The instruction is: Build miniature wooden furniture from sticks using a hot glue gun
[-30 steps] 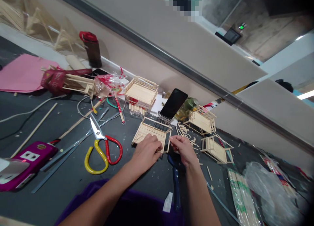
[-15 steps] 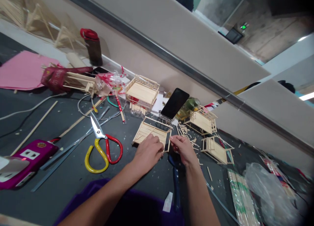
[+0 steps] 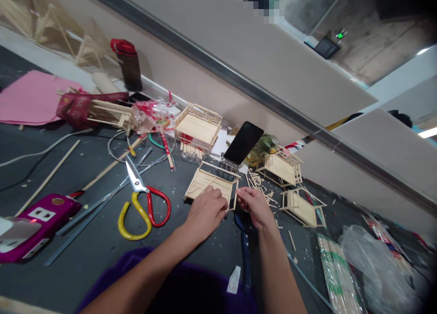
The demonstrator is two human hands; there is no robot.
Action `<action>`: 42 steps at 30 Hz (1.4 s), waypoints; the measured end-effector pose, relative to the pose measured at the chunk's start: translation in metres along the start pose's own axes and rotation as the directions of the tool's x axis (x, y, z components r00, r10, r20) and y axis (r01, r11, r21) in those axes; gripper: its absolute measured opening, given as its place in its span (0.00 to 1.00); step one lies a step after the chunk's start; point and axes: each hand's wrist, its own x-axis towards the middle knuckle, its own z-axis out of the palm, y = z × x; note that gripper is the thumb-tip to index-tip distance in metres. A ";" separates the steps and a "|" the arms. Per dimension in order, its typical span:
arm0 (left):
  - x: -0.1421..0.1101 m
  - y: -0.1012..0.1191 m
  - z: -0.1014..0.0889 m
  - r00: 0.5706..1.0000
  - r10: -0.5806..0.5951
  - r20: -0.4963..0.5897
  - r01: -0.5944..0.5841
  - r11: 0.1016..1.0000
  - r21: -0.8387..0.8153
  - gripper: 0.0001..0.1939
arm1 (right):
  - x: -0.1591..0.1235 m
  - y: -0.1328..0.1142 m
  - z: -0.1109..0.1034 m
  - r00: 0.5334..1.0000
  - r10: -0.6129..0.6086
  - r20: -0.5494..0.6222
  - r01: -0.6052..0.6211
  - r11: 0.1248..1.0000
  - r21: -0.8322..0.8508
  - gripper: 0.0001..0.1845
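Observation:
A flat panel of thin wooden sticks (image 3: 208, 183) lies on the dark table (image 3: 85, 241). My left hand (image 3: 205, 211) rests on its near edge with the fingers curled and pressed on the sticks. My right hand (image 3: 254, 208) is at the panel's right corner, its fingers pinched on the end of a stick there. Under my right wrist lies a dark blue tool (image 3: 244, 250). A black phone (image 3: 243, 143) leans on a stand just behind the panel.
Red and yellow scissors (image 3: 143, 205) lie left of my hands. Small stick models (image 3: 302, 208) (image 3: 282, 167) (image 3: 198, 127) stand to the right and behind. A magenta power strip (image 3: 36, 220), a dark bottle (image 3: 128, 68), pink paper (image 3: 30, 98) and a pack of sticks (image 3: 336, 273) lie around.

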 end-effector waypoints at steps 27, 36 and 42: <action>0.000 0.001 0.001 1.000 -0.011 -0.011 0.011 1.000 -0.018 0.02 | -0.001 0.002 0.002 0.999 -0.031 0.024 0.031 1.000 0.002 0.17; -0.001 0.002 0.002 0.999 -0.011 -0.040 0.010 1.000 -0.019 0.02 | 0.000 0.002 0.002 0.999 -0.041 0.030 0.041 0.999 -0.001 0.17; -0.001 0.008 0.005 0.998 -0.007 -0.067 0.005 1.000 -0.028 0.04 | 0.000 0.003 0.003 0.999 -0.044 0.025 0.044 0.999 0.004 0.17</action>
